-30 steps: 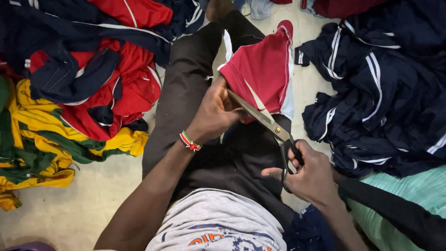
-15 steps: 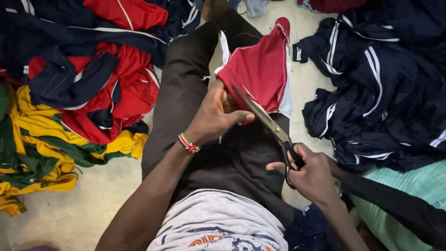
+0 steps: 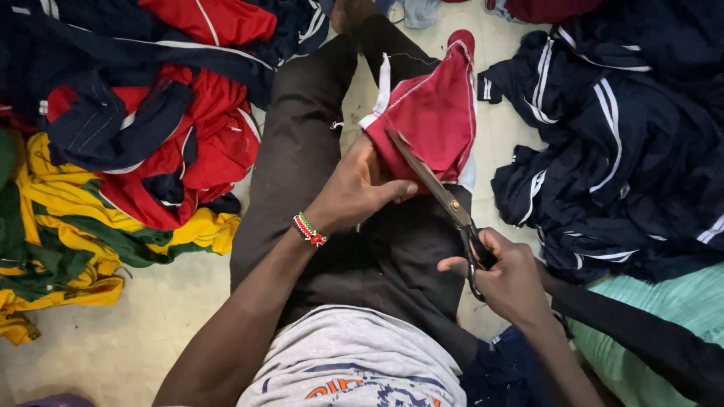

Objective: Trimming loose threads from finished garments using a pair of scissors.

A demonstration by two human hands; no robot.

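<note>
While the left hand [image 3: 354, 192] pinches the red garment [image 3: 434, 113] taut over the person's lap, the right hand [image 3: 509, 279] clasps the scissors [image 3: 441, 196], blades laid against its lower edge; 2 clothing heaps, a navy pile [image 3: 618, 136] and a red-and-yellow pile [image 3: 128, 166], flank that garment.
</note>
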